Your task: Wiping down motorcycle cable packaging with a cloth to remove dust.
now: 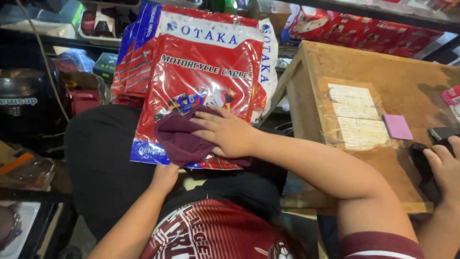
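The right hand (pixel 230 134) lies flat, fingers spread, pressing a maroon cloth (pixel 179 139) onto the top red plastic packet (pixel 201 81) of a stack resting on the lap. The cloth extends toward 9 o'clock from the palm; the packet's long axis runs 12 to 6. The left hand (pixel 165 177) supports the stack's lower edge from beneath, its grip hidden. Another person's hand (pixel 445 168) rests on the wooden worktop (pixel 407 81) at 3 o'clock

Stack of flat plastic packages (pixel 201 81), red with white top band and blue edges, at centre toward 11 o'clock, leaning on lap. Row of red boxes (pixel 369 31) on shelf at 1 o'clock. Pale paper labels (pixel 357 117) under clear wrap on wooden table, 3 o'clock. Small pink square note (pixel 397 126) just beside them. Pink-red packet (pixel 451 94) at right edge, 3 o'clock.
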